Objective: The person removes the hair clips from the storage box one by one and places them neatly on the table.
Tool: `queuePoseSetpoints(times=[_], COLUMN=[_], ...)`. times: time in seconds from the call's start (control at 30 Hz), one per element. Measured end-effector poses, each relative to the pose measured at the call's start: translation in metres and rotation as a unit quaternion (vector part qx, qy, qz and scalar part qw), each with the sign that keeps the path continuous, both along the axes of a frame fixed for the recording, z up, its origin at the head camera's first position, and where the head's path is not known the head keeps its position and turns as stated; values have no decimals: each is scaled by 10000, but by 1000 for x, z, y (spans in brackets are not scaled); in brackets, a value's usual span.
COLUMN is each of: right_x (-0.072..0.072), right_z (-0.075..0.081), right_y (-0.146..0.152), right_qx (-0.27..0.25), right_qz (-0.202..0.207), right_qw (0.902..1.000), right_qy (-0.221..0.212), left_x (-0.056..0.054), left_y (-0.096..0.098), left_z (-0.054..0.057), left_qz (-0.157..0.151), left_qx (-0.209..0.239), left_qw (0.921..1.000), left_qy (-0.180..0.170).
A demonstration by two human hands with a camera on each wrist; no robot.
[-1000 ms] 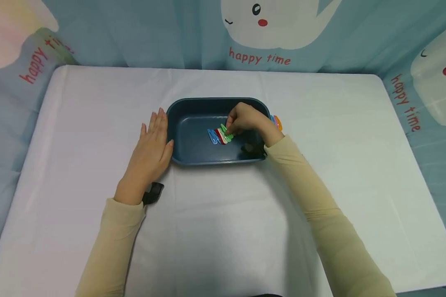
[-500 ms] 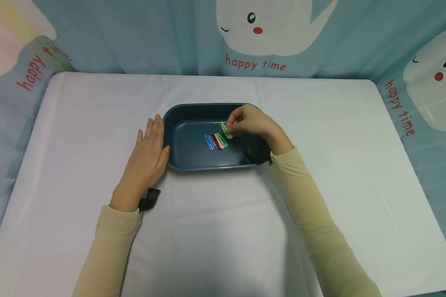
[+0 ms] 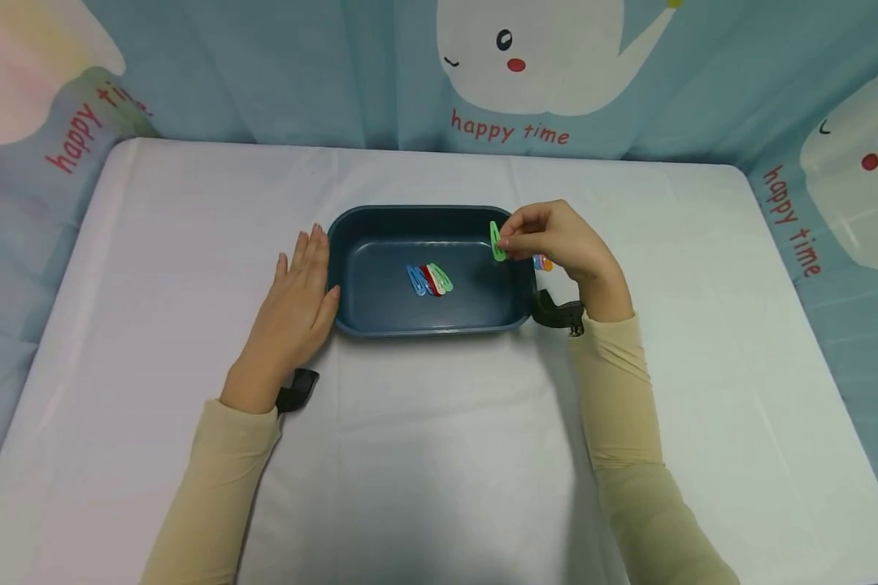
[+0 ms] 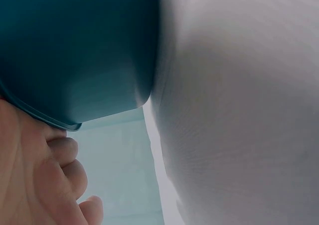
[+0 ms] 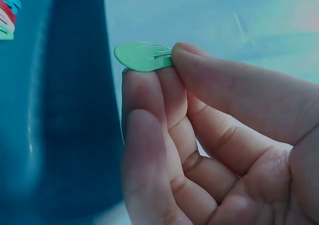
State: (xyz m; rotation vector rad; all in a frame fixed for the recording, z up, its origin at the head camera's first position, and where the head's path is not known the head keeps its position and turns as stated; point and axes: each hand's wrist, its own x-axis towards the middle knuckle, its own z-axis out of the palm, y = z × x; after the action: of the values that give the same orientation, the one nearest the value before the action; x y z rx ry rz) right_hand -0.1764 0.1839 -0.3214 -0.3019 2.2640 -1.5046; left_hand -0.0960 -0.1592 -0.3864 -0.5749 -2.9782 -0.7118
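Note:
My right hand (image 3: pixel 567 240) pinches a light green snap hair clip (image 5: pixel 139 58) between thumb and fingertips, above the right end of a dark blue tray (image 3: pixel 373 313). In the tray's middle lies a slanted row of hair clips (image 3: pixel 429 279) in blue, red, cream and green. Part of that row shows at the upper left of the right wrist view. My left hand (image 3: pixel 285 313) lies with straight fingers along the tray's left end, its palm side at the rim in the left wrist view.
Just outside the tray's right wall, several more hair clips (image 3: pixel 544 262) in orange and blue are partly hidden by my right hand. A white cloth covers the table (image 3: pixel 424 455). Blue curtains (image 3: pixel 300 73) with printed figures hang along its back and sides.
My right hand has lifted a green hair clip off the row and carried it right, to the tray's right end. The left hand stays at the tray's left side.

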Motion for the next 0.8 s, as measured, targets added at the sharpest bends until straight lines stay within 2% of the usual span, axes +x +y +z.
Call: queuePoseSetpoints(times=[0.33, 0.57, 0.8], right_x=[5, 4, 0], right_z=[-6, -8, -14], right_y=[33, 47, 61], right_qx=[-585, -453, -217], right_qz=[-447, -721, -955], right_qw=[9972, 9964, 9951], right_qy=[-111, -5, -103], left_x=[-2, -2, 0], left_y=[2, 2, 1], left_z=[0, 0, 0], left_qz=[-22, -13, 3], left_qx=[5, -12, 26], left_qw=[10000, 10000, 10000], left_qy=[46, 45, 4])
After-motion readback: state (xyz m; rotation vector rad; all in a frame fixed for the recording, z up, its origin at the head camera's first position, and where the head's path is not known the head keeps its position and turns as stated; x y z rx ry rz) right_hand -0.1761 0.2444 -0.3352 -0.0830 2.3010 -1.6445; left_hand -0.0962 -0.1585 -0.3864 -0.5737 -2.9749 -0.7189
